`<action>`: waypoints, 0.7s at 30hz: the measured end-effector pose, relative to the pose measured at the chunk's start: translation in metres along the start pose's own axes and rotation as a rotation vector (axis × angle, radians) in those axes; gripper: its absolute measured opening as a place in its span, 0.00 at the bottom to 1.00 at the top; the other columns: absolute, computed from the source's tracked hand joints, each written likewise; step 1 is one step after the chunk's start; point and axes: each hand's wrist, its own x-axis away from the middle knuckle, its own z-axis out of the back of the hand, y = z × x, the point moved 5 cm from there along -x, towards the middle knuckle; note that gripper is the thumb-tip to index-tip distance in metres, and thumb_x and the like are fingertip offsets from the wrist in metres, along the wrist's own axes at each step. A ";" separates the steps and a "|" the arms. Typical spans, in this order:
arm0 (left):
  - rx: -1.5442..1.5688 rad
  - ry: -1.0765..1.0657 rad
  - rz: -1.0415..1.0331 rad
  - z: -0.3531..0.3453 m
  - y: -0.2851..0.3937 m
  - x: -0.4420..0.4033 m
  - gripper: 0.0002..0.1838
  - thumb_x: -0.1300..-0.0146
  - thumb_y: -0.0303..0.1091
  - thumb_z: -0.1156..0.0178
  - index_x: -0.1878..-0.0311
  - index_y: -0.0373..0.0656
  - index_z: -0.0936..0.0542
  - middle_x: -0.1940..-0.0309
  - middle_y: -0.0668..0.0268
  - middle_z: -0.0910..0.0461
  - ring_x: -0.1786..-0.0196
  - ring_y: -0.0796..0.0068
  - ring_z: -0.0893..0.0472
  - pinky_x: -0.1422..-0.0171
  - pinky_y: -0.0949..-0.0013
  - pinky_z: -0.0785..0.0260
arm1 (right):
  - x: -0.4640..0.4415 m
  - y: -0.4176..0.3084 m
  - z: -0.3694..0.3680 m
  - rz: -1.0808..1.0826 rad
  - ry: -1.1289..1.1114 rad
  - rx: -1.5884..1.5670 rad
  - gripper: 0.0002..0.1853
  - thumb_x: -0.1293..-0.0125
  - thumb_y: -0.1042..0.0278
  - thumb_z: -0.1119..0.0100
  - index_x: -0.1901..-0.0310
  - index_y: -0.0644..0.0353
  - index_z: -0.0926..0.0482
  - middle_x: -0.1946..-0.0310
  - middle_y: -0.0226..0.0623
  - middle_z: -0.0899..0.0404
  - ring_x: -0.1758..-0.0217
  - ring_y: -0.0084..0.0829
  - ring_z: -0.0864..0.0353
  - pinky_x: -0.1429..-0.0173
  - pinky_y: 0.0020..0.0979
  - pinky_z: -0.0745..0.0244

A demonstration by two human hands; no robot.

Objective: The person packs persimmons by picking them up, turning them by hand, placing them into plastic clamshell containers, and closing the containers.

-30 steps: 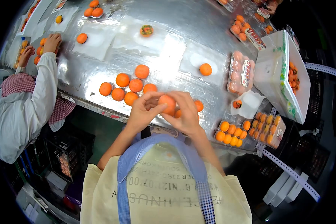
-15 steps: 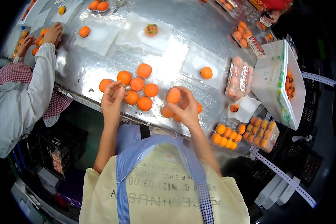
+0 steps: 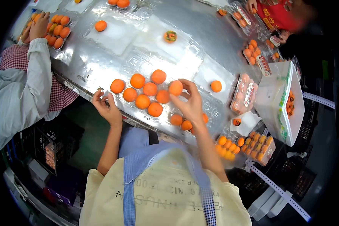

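Observation:
My right hand (image 3: 189,102) is closed around an orange persimmon (image 3: 175,88), over the right side of a clear plastic tray where several persimmons (image 3: 150,89) sit in rows. My left hand (image 3: 108,107) is by the table's front edge, left of the tray, thumb and fingers apart. A small dark bit (image 3: 100,89) shows at its fingertips; whether it is held is unclear. Just below my right hand, more persimmons (image 3: 176,119) lie in a second clear tray, partly hidden by my wrist.
Single persimmons (image 3: 216,86) rest on white sheets across the metal table (image 3: 83,67). To the right stand a filled, labelled pack (image 3: 245,94) and a white foam box (image 3: 273,88). At left, a co-worker's hands (image 3: 39,28) are at another tray; a person in red is at the far right.
My left hand has moved left, away from the tray's persimmons, and its fingers have spread. My right hand still holds the persimmon, now close to the tray's right side. The view has shifted.

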 end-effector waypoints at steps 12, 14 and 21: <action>-0.172 -0.017 -0.130 0.001 0.009 -0.001 0.16 0.34 0.25 0.49 0.44 0.37 0.32 0.44 0.59 0.35 0.46 0.72 0.32 0.46 0.71 0.36 | -0.088 -0.024 -0.081 0.214 -0.147 0.619 0.25 0.53 0.60 0.33 0.54 0.62 0.23 0.58 0.43 0.23 0.54 0.41 0.22 0.52 0.37 0.26; -0.206 -0.037 -0.124 0.000 0.010 -0.002 0.14 0.35 0.25 0.49 0.46 0.37 0.31 0.44 0.59 0.35 0.48 0.72 0.31 0.47 0.71 0.36 | -0.091 -0.022 -0.086 0.238 -0.148 0.647 0.25 0.53 0.59 0.33 0.54 0.62 0.23 0.58 0.43 0.23 0.54 0.42 0.23 0.52 0.38 0.27; -0.211 -0.059 -0.105 -0.002 0.012 -0.003 0.10 0.37 0.25 0.47 0.53 0.37 0.26 0.49 0.56 0.31 0.54 0.67 0.31 0.49 0.68 0.36 | -0.093 -0.017 -0.094 0.242 -0.166 0.721 0.24 0.53 0.59 0.32 0.54 0.61 0.23 0.59 0.44 0.23 0.52 0.44 0.25 0.50 0.40 0.28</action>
